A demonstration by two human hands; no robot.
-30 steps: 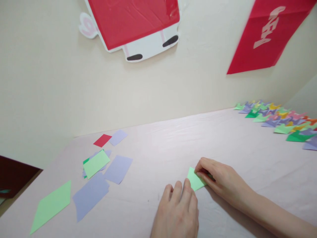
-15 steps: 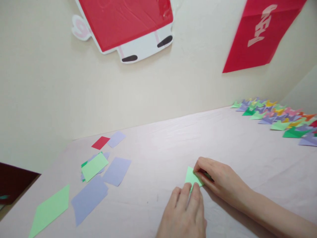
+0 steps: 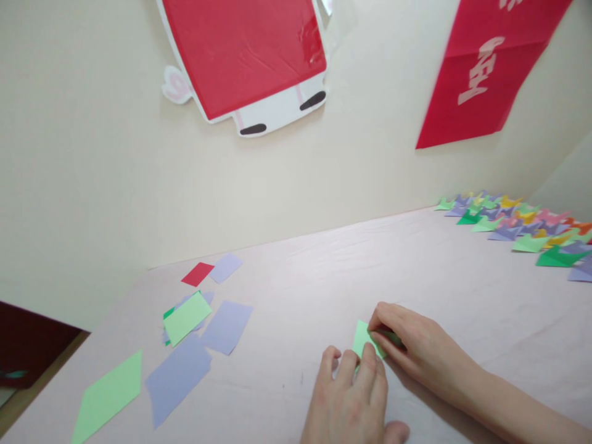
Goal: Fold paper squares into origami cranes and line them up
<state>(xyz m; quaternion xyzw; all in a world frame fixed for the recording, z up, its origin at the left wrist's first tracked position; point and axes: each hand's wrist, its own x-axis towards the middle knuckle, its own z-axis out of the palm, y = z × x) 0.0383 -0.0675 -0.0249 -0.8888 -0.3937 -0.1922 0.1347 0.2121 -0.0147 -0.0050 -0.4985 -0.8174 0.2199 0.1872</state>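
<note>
A small piece of light green paper [image 3: 361, 336] lies on the table at the lower middle, partly covered by both hands. My right hand [image 3: 411, 336] comes in from the right and pinches the paper's right side between thumb and fingertips. My left hand [image 3: 349, 388] reaches up from the bottom edge, fingers stretched and slightly bent, with the fingertips resting on the paper's near side. Its thumb sticks out to the right, away from the paper. The nearest edge of the paper is hidden under the left fingers.
Loose paper sheets lie on the left: a light green sheet [image 3: 111, 394], lilac sheets [image 3: 178, 379], a small red piece [image 3: 198, 274] and a light green sheet on a pile [image 3: 187, 317]. Rows of colourful folded paper shapes [image 3: 530, 243] stand at the right, near the wall [image 3: 277, 191].
The camera view has shifted a little, so everything appears lower. My left thumb now shows, spread out to the right. My right hand stays pinched on the green paper.
</note>
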